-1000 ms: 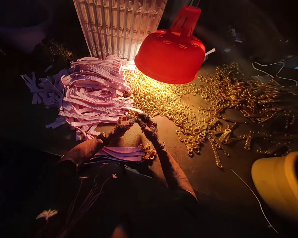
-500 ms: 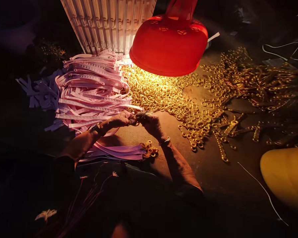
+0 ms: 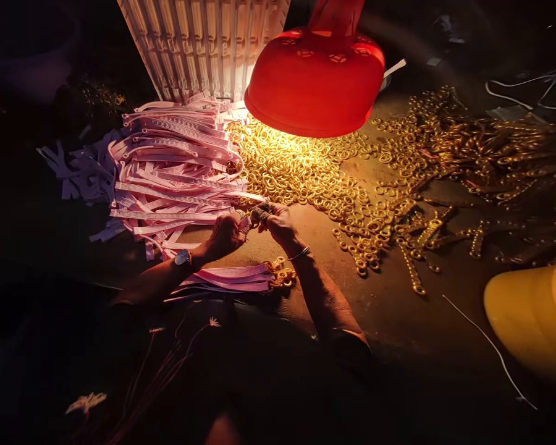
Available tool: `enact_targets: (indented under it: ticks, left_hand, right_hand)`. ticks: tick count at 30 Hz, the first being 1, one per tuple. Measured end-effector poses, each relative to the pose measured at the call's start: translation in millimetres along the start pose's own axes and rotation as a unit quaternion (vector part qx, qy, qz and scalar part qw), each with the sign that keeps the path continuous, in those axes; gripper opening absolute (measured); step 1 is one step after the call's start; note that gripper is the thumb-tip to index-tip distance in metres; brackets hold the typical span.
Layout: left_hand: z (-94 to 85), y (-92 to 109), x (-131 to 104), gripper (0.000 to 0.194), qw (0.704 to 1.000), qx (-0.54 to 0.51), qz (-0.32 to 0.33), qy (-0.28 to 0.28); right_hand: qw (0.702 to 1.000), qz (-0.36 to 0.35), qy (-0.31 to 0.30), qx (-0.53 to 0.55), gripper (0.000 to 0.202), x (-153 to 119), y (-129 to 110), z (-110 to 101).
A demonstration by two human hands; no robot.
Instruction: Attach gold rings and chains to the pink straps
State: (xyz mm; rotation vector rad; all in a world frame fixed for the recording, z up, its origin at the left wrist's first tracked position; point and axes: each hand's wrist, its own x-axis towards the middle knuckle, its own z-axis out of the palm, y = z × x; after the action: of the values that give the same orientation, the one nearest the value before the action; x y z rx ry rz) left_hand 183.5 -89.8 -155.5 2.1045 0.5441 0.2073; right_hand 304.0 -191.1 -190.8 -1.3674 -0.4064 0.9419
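My left hand (image 3: 229, 235) is closed, pinching a pink strap (image 3: 246, 222) near its end. Close beside it, my right hand (image 3: 282, 224) is closed too, its wrapped fingertips on what looks like a gold ring (image 3: 261, 228), mostly hidden by the fingers. The fingertips of both hands nearly meet. Just behind them lies a big heap of pink straps (image 3: 176, 161), next to a spread pile of gold rings (image 3: 296, 176). Below my hands, a bundle of finished-looking pink straps (image 3: 236, 278) lies flat, with gold rings (image 3: 282, 273) at their right ends.
A red lamp (image 3: 315, 86) hangs low over the pile and lights it. Strips of joined gold rings (image 3: 500, 154) spread to the right. A yellow rounded object (image 3: 528, 315) stands at the right edge. Behind the straps rises a ribbed pale panel (image 3: 204, 49).
My left hand has turned and drawn slightly left and down, so the watch on its wrist now shows. My right hand has shifted a little, its fingers still closed near the left.
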Motion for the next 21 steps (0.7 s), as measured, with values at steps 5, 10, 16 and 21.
enact_targets:
  ticks: [5, 10, 16, 21]
  left_hand:
    - [1.2, -8.4, -8.0, 0.036, 0.994, 0.065, 0.072, 0.053]
    - [-5.6, -19.3, -5.2, 0.031, 0.99, 0.089, 0.082, 0.077]
    - [-25.4, -10.0, 11.6, 0.023, 0.997, -0.035, 0.009, 0.063]
    - [-15.2, -3.7, 13.1, 0.023, 0.967, -0.241, -0.081, -0.001]
  right_hand:
    - [1.0, -0.006, 0.011, -0.006, 0.031, 2.6, -1.3, 12.9]
    - [1.0, -0.005, 0.004, -0.011, 0.026, -6.2, -4.4, 16.2]
    - [0.998, 0.024, 0.037, -0.041, 0.026, -23.2, 11.2, 3.3]
    - [0.953, -0.194, 0.115, -0.204, 0.033, 16.8, -16.7, -37.9]
